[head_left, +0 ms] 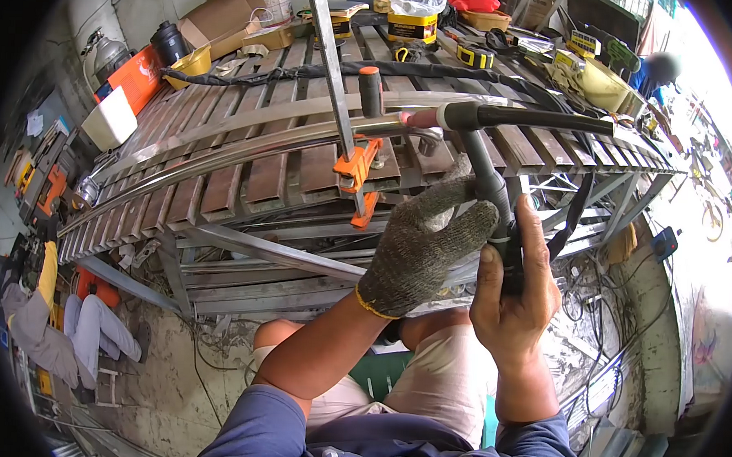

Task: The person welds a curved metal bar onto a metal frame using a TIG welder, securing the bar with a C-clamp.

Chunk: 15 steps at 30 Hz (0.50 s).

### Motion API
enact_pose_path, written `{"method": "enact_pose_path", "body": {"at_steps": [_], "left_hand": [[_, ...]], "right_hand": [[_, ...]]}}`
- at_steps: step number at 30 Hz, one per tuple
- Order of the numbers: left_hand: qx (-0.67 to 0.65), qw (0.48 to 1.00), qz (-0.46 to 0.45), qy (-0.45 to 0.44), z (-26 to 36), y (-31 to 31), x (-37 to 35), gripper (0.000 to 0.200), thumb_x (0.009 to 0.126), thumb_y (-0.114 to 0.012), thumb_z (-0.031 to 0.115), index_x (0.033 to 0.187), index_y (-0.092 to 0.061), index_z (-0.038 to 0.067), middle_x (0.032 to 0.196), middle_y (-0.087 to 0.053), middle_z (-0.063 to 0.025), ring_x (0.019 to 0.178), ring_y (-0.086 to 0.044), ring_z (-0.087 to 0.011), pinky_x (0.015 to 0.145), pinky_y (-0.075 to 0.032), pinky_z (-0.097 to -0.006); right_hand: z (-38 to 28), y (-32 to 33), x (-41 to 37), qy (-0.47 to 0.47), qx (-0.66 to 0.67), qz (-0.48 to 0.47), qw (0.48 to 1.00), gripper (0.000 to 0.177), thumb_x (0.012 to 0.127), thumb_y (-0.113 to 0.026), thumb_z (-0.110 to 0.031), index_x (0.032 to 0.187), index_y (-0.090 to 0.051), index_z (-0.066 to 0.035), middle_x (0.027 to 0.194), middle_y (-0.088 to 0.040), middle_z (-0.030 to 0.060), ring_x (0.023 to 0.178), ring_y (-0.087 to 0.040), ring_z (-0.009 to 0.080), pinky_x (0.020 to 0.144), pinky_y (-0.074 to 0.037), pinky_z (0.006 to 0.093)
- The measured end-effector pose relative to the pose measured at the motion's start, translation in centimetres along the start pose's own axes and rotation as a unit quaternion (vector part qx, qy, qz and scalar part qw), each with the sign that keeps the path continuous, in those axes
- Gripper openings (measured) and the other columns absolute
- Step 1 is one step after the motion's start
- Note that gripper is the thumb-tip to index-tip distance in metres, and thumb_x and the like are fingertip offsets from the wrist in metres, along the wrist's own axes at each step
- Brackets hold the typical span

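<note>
A TIG welding torch (488, 172) stands upright in front of me, its long black back cap pointing right and its pinkish nozzle pointing left. My right hand (516, 296), bare, grips the lower black handle, with the thumb and a finger stretched up along it. My left hand (430, 248), in a dark knitted glove, closes on the handle from the left, just below the torch's neck. Behind the nozzle, shiny metal tubes (247, 152) lie along the slatted steel bench (274, 179). An orange bar clamp (356, 172) is fixed at the bench's front edge, left of the torch.
A black cable sleeve (299, 72) crosses the bench. Tape measures (475, 56), a yellow tub (412, 26) and a cardboard box (222, 20) sit toward the back. At left a person (104, 331) in grey bends low. Loose cables (607, 321) lie on the floor at right.
</note>
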<state>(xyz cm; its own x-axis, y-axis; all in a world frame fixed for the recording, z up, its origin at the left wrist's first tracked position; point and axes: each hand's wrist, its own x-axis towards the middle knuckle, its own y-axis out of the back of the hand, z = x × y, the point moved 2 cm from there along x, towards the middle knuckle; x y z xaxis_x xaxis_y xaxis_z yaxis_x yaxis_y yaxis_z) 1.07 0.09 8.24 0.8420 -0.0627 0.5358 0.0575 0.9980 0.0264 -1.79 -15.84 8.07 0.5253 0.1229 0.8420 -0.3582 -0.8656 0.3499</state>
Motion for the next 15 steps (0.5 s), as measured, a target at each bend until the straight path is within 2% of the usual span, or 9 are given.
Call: {"method": "enact_pose_path", "body": {"at_steps": [1, 3, 4, 5, 6, 7, 8, 11, 15], "left_hand": [[-0.014, 0.999, -0.002, 0.032, 0.4, 0.0, 0.0, 0.035, 0.104, -0.074, 0.017, 0.133, -0.068, -0.001, 0.119, -0.075, -0.0102, 0.103, -0.072, -0.0136, 0.09, -0.059, -0.0321], [-0.264, 0.95, 0.022, 0.163, 1.1, -0.5, -0.1, 0.037, 0.103, -0.076, 0.017, 0.135, -0.068, 0.0, 0.12, -0.074, -0.006, 0.106, -0.069, -0.0114, 0.094, -0.057, -0.0297], [-0.269, 0.948, 0.011, 0.169, 1.2, -0.3, 0.0, 0.039, 0.102, -0.077, 0.018, 0.136, -0.068, 0.001, 0.121, -0.072, -0.0029, 0.108, -0.066, -0.0094, 0.098, -0.054, -0.0277], [-0.262, 0.951, 0.018, 0.161, 1.0, -0.4, -0.1, 0.036, 0.103, -0.076, 0.017, 0.135, -0.068, 0.001, 0.12, -0.074, -0.0053, 0.108, -0.069, -0.0119, 0.095, -0.056, -0.0297], [-0.078, 0.996, 0.002, 0.037, 0.4, 0.0, 0.0, 0.035, 0.103, -0.075, 0.016, 0.134, -0.068, 0.001, 0.12, -0.074, -0.0075, 0.108, -0.071, -0.0145, 0.094, -0.058, -0.031], [0.11, 0.99, -0.015, -0.09, -0.1, 0.2, 0.0, 0.035, 0.103, -0.075, 0.015, 0.134, -0.068, 0.002, 0.12, -0.075, -0.0097, 0.108, -0.072, -0.0171, 0.092, -0.059, -0.0324], [0.013, 1.0, -0.013, -0.019, 0.5, 0.0, 0.0, 0.034, 0.103, -0.073, 0.013, 0.134, -0.068, 0.002, 0.123, -0.074, -0.014, 0.108, -0.075, -0.0224, 0.09, -0.061, -0.0349], [0.195, 0.96, -0.022, -0.202, -0.3, 0.5, -0.1, 0.034, 0.103, -0.073, 0.014, 0.135, -0.068, 0.001, 0.125, -0.073, -0.0148, 0.108, -0.075, -0.0225, 0.09, -0.061, -0.0356], [-0.032, 0.999, -0.015, 0.014, 0.3, 0.1, -0.2, 0.038, 0.104, -0.071, 0.011, 0.139, -0.065, -0.001, 0.128, -0.074, -0.008, 0.11, -0.071, -0.0121, 0.095, -0.059, -0.0287]], "right_hand": [[0.0, 0.0, 0.0, 0.001, 0.002, -0.003, 1.0, 0.055, 0.098, -0.068, 0.0, 0.149, -0.052, 0.012, 0.138, -0.066, 0.0331, 0.12, -0.073, 0.0416, 0.098, -0.06, 0.0409], [0.0, 0.1, 0.1, 0.005, 0.005, -0.01, 1.0, 0.054, 0.098, -0.068, 0.0, 0.148, -0.053, 0.012, 0.137, -0.066, 0.0332, 0.119, -0.073, 0.0416, 0.098, -0.06, 0.0409], [0.0, 0.0, 0.1, 0.008, 0.0, 0.001, 1.0, 0.053, 0.098, -0.068, 0.0, 0.148, -0.053, 0.013, 0.137, -0.066, 0.0332, 0.119, -0.073, 0.0416, 0.098, -0.06, 0.0409], [0.0, -0.1, 0.1, 0.011, -0.006, 0.012, 1.0, 0.053, 0.098, -0.068, 0.001, 0.148, -0.053, 0.013, 0.137, -0.066, 0.0333, 0.119, -0.073, 0.0416, 0.098, -0.06, 0.0409], [0.0, -0.2, 0.0, 0.015, -0.012, 0.024, 1.0, 0.053, 0.098, -0.068, 0.001, 0.148, -0.053, 0.013, 0.137, -0.066, 0.0334, 0.119, -0.073, 0.0416, 0.098, -0.06, 0.0408], [0.0, -0.3, 0.1, 0.018, -0.013, 0.026, 0.999, 0.053, 0.098, -0.068, 0.001, 0.148, -0.053, 0.013, 0.137, -0.066, 0.0336, 0.119, -0.073, 0.0416, 0.098, -0.06, 0.0408], [0.0, -0.3, 0.1, 0.021, -0.015, 0.029, 0.999, 0.053, 0.098, -0.068, 0.001, 0.147, -0.054, 0.013, 0.137, -0.066, 0.0338, 0.119, -0.073, 0.0415, 0.098, -0.061, 0.0408], [0.0, -0.2, -0.1, 0.016, -0.014, 0.026, 0.999, 0.053, 0.098, -0.068, 0.001, 0.147, -0.054, 0.013, 0.137, -0.066, 0.0341, 0.12, -0.073, 0.0417, 0.098, -0.061, 0.0408], [-0.2, 0.2, 0.0, 0.006, -0.014, -0.01, 1.0, 0.053, 0.098, -0.068, 0.001, 0.147, -0.053, 0.013, 0.137, -0.066, 0.0343, 0.121, -0.073, 0.0423, 0.099, -0.06, 0.041]]}}
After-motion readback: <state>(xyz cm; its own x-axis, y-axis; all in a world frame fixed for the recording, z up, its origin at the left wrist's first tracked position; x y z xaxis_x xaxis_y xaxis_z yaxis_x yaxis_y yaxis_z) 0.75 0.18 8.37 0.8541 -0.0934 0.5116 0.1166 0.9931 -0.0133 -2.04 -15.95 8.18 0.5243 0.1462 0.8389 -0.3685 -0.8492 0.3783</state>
